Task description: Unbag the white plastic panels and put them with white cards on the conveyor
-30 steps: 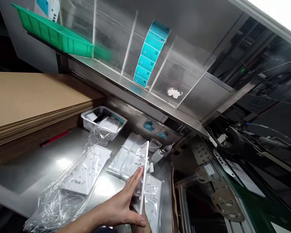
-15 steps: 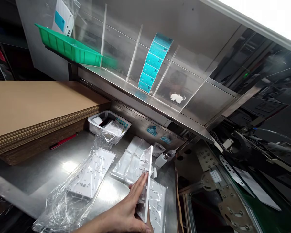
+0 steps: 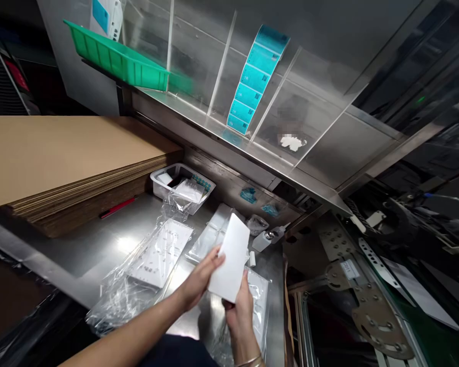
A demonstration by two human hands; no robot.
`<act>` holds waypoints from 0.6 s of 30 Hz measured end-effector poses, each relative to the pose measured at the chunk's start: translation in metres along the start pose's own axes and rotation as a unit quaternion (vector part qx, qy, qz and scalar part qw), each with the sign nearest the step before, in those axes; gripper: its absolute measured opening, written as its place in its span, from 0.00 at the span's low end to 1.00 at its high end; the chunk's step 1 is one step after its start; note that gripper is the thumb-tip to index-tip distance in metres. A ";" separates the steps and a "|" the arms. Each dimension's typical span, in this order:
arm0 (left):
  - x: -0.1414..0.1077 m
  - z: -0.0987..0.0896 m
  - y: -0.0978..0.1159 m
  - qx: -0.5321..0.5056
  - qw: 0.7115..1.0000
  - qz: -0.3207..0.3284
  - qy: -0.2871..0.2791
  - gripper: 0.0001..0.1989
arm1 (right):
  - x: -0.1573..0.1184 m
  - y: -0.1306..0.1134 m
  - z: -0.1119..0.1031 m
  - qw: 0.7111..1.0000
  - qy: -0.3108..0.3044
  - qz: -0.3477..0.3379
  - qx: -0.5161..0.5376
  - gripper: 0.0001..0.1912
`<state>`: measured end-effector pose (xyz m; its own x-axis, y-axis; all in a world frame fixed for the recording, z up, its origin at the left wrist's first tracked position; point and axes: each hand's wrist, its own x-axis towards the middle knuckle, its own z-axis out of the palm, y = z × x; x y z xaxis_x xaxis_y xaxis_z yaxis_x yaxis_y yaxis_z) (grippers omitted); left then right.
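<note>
A white rectangular panel (image 3: 230, 260) is held up over the metal table, its plain face towards me. My left hand (image 3: 202, 275) grips its left edge, fingers at the side. My right hand (image 3: 240, 311) holds its lower right corner; some of those fingers are hidden behind the panel. To the left lies a similar white panel with small markings (image 3: 161, 253), in clear plastic wrap. Another wrapped panel (image 3: 260, 300) lies partly behind my right hand. Clear plastic bags (image 3: 210, 234) lie just beyond the held panel.
A clear tub (image 3: 160, 191) of small items stands at the back, near a cardboard stack (image 3: 76, 153) and a red pen (image 3: 117, 208). White bottles (image 3: 262, 240) stand right. Above is a shelf with a green tray (image 3: 118, 61) and blue labels (image 3: 248, 84).
The held panel has turned from edge-on to show its plain white face. My right hand has come into clear view at its lower edge. The camera view has shifted slightly.
</note>
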<state>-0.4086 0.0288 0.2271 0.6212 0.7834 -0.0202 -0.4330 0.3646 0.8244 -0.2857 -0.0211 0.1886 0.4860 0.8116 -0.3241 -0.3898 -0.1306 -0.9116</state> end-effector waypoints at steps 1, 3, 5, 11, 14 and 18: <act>0.006 -0.006 -0.002 -0.033 0.998 -0.003 0.057 0.33 | -0.001 -0.003 -0.001 0.999 0.015 0.015 0.028 0.24; 0.016 -0.020 -0.008 -0.050 0.990 -0.036 0.130 0.31 | -0.004 -0.012 -0.001 0.998 -0.004 0.013 0.063 0.20; 0.020 -0.030 -0.014 -0.032 0.986 -0.074 0.143 0.32 | -0.008 -0.020 0.001 0.997 -0.059 -0.011 0.058 0.16; 0.016 -0.034 -0.022 0.010 0.988 -0.090 0.125 0.32 | -0.026 -0.024 0.009 0.990 -0.135 -0.044 -0.023 0.12; 0.017 -0.034 -0.024 0.023 0.987 -0.095 0.128 0.35 | -0.032 -0.023 0.012 0.983 -0.148 -0.074 -0.076 0.11; 0.021 -0.034 -0.026 0.031 0.989 -0.089 0.116 0.36 | -0.037 -0.024 0.014 0.975 -0.146 -0.104 -0.127 0.12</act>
<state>-0.4066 0.0531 0.1858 0.5143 0.8068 -0.2908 -0.2858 0.4809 0.8289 -0.3049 -0.0403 0.2263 0.2754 0.9586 -0.0725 -0.0818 -0.0518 -0.9953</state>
